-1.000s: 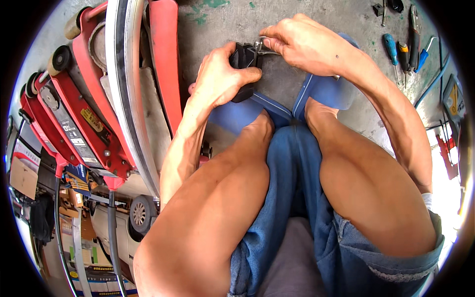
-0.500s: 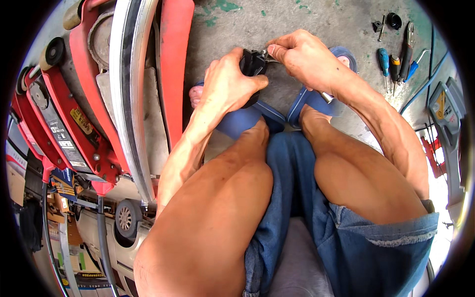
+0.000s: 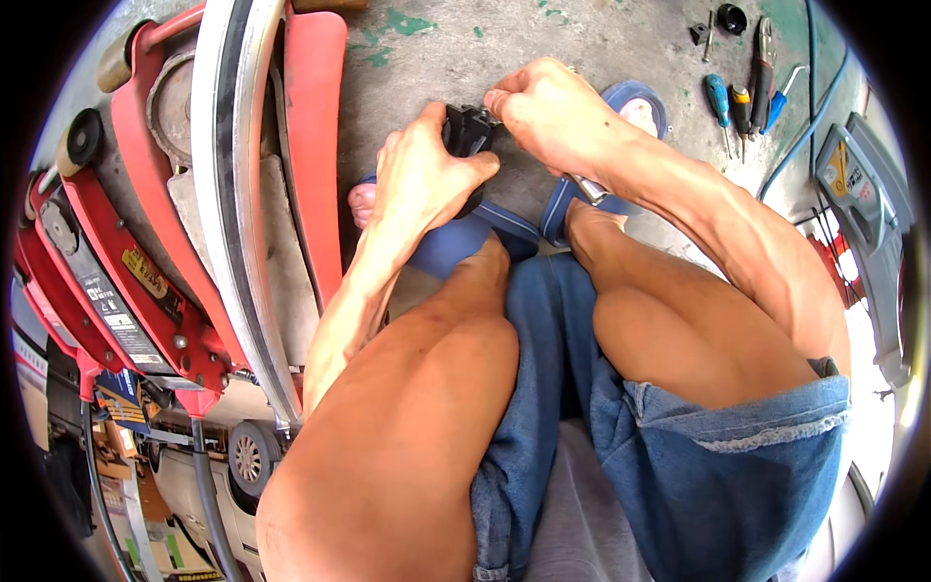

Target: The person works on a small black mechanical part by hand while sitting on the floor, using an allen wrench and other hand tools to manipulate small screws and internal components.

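A grey concrete floor point(image 3: 543, 34), flecked with green paint, spreads under the crouching person. Along the left, large red metal trolley jacks point(image 3: 107, 209) lie side by side, with a long, curved silver metal bar point(image 3: 225, 165) striped in black in front of them. A pair of blue rubber slippers point(image 3: 451, 244) stands below the hands.

The left hand point(image 3: 417, 173) is half open, bent around a black, angular, plastic-looking block point(image 3: 469, 133): fingers on its far and left side, thumb laid across its right side. The block sits between the two hands, mostly inside the left one, which is clearly the nearer. Its long axis runs roughly away from the person, with the near end dipping below the left thumb.

The right hand point(image 3: 548, 112) is nearly closed and comes in from the right, so it meets the block side-on at the far right corner. Its thumb and forefinger pinch together there, beside a small dark metal fitting point(image 3: 484, 113); whether they touch it I cannot tell. A shiny flared metal tool end point(image 3: 589, 190) shows under the right wrist, but the palm hides whether that hand grips it.

Well apart at the upper right lie a blue-handled screwdriver point(image 3: 718, 97) and a small round black cap point(image 3: 731, 18).
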